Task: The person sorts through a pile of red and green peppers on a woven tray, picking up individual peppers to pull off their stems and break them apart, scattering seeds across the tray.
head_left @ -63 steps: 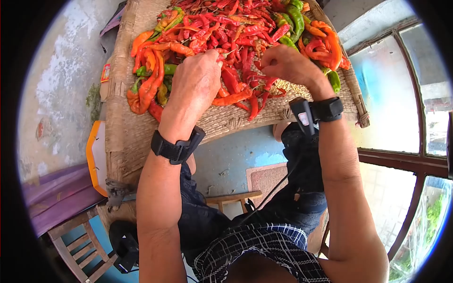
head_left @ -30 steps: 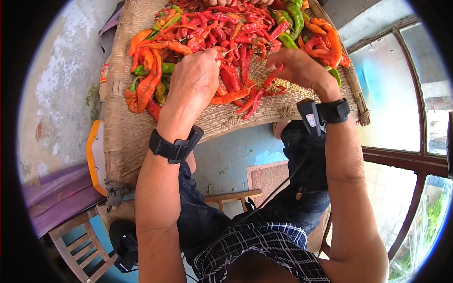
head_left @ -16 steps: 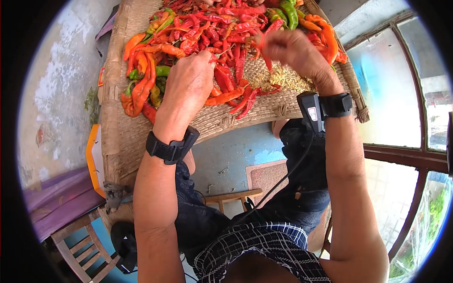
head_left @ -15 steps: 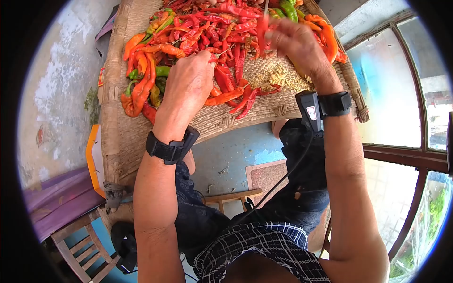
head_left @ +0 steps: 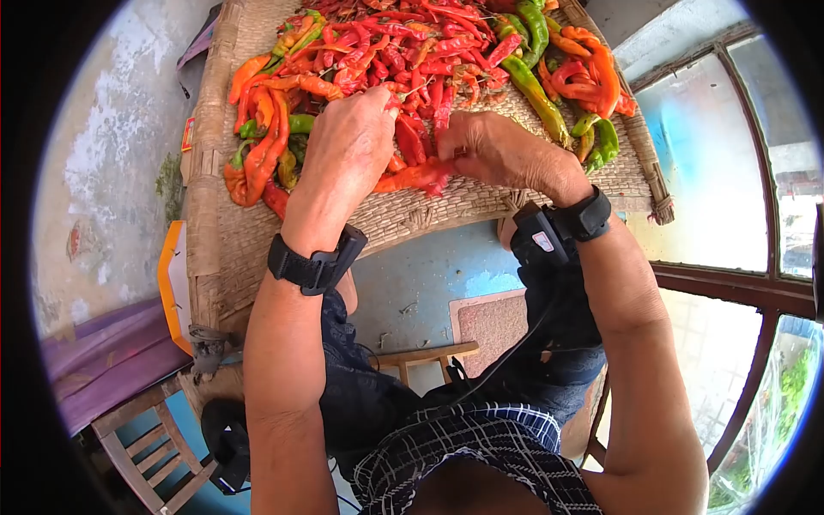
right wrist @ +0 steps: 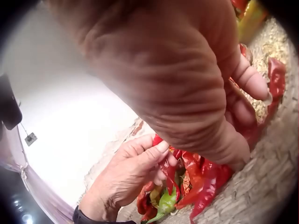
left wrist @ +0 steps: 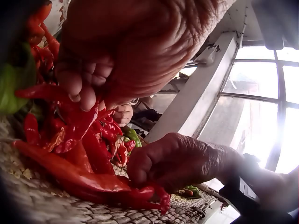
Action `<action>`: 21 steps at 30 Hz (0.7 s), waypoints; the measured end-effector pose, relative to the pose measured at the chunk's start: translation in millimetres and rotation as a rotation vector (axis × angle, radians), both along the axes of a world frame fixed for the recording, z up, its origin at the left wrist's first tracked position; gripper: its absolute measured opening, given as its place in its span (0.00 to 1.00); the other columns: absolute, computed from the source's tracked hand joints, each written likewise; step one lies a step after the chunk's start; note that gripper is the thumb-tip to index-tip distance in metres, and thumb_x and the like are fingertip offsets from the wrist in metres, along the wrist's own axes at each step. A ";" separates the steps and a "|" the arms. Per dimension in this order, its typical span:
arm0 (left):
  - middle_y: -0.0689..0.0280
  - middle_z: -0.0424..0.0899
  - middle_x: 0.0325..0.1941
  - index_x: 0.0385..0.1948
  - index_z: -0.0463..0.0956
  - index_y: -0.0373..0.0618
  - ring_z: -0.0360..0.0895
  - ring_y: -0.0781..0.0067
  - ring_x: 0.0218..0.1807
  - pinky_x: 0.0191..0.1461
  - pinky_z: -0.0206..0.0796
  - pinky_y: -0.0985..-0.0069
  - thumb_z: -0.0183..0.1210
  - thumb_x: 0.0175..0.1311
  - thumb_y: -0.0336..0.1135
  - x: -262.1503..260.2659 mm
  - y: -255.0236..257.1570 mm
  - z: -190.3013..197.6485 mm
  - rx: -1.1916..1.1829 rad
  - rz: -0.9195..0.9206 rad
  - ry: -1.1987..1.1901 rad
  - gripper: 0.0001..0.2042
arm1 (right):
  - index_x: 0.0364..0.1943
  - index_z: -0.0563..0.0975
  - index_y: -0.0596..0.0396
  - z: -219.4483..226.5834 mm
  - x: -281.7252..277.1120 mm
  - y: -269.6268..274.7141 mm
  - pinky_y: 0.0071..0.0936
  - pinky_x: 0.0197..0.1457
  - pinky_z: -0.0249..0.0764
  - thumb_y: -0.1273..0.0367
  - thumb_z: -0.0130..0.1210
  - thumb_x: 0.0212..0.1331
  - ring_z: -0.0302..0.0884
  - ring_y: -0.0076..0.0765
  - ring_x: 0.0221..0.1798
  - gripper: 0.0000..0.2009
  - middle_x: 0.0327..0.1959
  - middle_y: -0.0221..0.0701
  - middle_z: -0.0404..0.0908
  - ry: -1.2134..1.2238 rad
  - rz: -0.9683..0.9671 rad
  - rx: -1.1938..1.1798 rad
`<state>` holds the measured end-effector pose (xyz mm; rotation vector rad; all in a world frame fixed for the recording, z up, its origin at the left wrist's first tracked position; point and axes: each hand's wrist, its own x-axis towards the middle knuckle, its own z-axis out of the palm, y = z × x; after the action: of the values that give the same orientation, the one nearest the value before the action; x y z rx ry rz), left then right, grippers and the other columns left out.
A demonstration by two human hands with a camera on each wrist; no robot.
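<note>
The left hand has its grip closed in a pinch, thumb against curled fingers, on a red pepper at the near left edge of the heap of red peppers. The right hand is at the near right edge of the heap, its fingers bent downward beside the end of a long orange-red pepper; blur hides whether its grip has hold of anything. That long pepper lies on the near side of the heap, on the woven mat.

Orange peppers lie left of the heap, more orange ones right of it. A long green pepper lies along its right side, with pale seeds near the right hand. Beyond the heap shows another person's hand. Well apart to its right stands a window; to its left, a patchy wall.
</note>
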<state>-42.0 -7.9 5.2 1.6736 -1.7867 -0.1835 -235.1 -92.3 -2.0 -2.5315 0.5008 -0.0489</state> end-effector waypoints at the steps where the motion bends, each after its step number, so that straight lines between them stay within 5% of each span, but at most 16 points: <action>1: 0.45 0.74 0.24 0.29 0.69 0.35 0.72 0.40 0.32 0.32 0.62 0.57 0.52 0.62 0.31 -0.1 -0.1 0.4 0.016 0.007 0.004 0.07 | 0.36 0.80 0.55 -3.0 -0.1 -4.3 0.30 0.41 0.73 0.73 0.60 0.49 0.78 0.37 0.37 0.08 0.33 0.35 0.80 -0.116 -0.041 0.003; 3: 0.45 0.74 0.24 0.30 0.69 0.35 0.72 0.40 0.32 0.32 0.63 0.57 0.52 0.62 0.31 0.2 0.7 1.7 0.012 0.002 0.011 0.07 | 0.35 0.80 0.56 0.3 -0.1 -12.8 0.31 0.39 0.74 0.71 0.60 0.50 0.79 0.40 0.33 0.08 0.30 0.35 0.82 -0.232 -0.081 0.005; 6: 0.45 0.74 0.24 0.30 0.69 0.35 0.72 0.40 0.32 0.32 0.63 0.57 0.52 0.62 0.31 0.7 1.1 3.1 0.009 0.004 0.012 0.07 | 0.37 0.81 0.60 17.5 -4.1 -24.9 0.22 0.33 0.73 0.69 0.60 0.55 0.76 0.20 0.28 0.09 0.23 0.28 0.81 -0.217 -0.303 0.268; 11: 0.45 0.74 0.24 0.30 0.70 0.36 0.73 0.40 0.32 0.32 0.63 0.56 0.52 0.62 0.31 2.6 0.4 2.9 0.012 0.015 -0.023 0.07 | 0.43 0.80 0.59 20.9 -11.4 -37.6 0.21 0.32 0.75 0.65 0.58 0.59 0.78 0.20 0.30 0.13 0.26 0.29 0.81 -0.260 -0.491 0.338; 13: 0.45 0.75 0.24 0.30 0.70 0.36 0.73 0.41 0.32 0.33 0.64 0.56 0.51 0.62 0.31 2.2 1.2 3.5 0.011 0.017 -0.013 0.07 | 0.45 0.79 0.58 15.1 -7.7 -43.8 0.19 0.33 0.76 0.62 0.57 0.60 0.78 0.20 0.31 0.15 0.28 0.29 0.81 -0.932 -0.668 0.429; 15: 0.45 0.75 0.25 0.30 0.70 0.36 0.73 0.41 0.32 0.33 0.64 0.56 0.51 0.62 0.31 2.5 2.2 3.9 0.020 0.023 -0.024 0.07 | 0.45 0.79 0.57 18.9 -17.0 -42.7 0.22 0.34 0.76 0.61 0.58 0.59 0.79 0.23 0.31 0.16 0.29 0.32 0.82 -0.850 -0.640 0.290; 17: 0.46 0.75 0.25 0.30 0.70 0.36 0.73 0.41 0.32 0.33 0.64 0.56 0.51 0.62 0.32 3.1 2.0 3.9 0.028 0.030 -0.034 0.07 | 0.43 0.79 0.56 24.8 -24.7 -26.9 0.26 0.37 0.76 0.63 0.61 0.55 0.80 0.31 0.32 0.14 0.29 0.35 0.81 -0.183 -0.414 -0.055; 18: 0.46 0.75 0.25 0.30 0.70 0.36 0.73 0.41 0.33 0.33 0.64 0.56 0.51 0.62 0.32 3.4 1.6 4.1 0.026 0.029 -0.023 0.07 | 0.42 0.79 0.54 21.9 -27.0 -22.3 0.31 0.41 0.75 0.67 0.63 0.49 0.80 0.36 0.35 0.15 0.30 0.38 0.81 -0.067 -0.207 0.019; 19: 0.46 0.75 0.25 0.30 0.70 0.36 0.73 0.41 0.33 0.33 0.64 0.56 0.51 0.62 0.32 3.5 1.6 3.9 0.023 0.027 -0.012 0.07 | 0.36 0.80 0.53 20.8 -28.7 -13.0 0.34 0.41 0.74 0.68 0.62 0.45 0.79 0.42 0.35 0.12 0.29 0.38 0.80 0.098 -0.230 0.113; 21: 0.46 0.75 0.25 0.30 0.70 0.36 0.73 0.41 0.33 0.34 0.64 0.56 0.51 0.62 0.32 3.9 2.1 3.1 0.018 0.019 -0.004 0.07 | 0.30 0.79 0.54 6.8 -30.7 -9.2 0.36 0.39 0.73 0.68 0.60 0.45 0.78 0.45 0.35 0.08 0.28 0.38 0.80 0.132 -0.151 -0.159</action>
<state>-38.1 -5.9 8.3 1.7042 -1.7768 -0.1882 -265.8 -101.5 4.8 -2.6588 0.7679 0.0233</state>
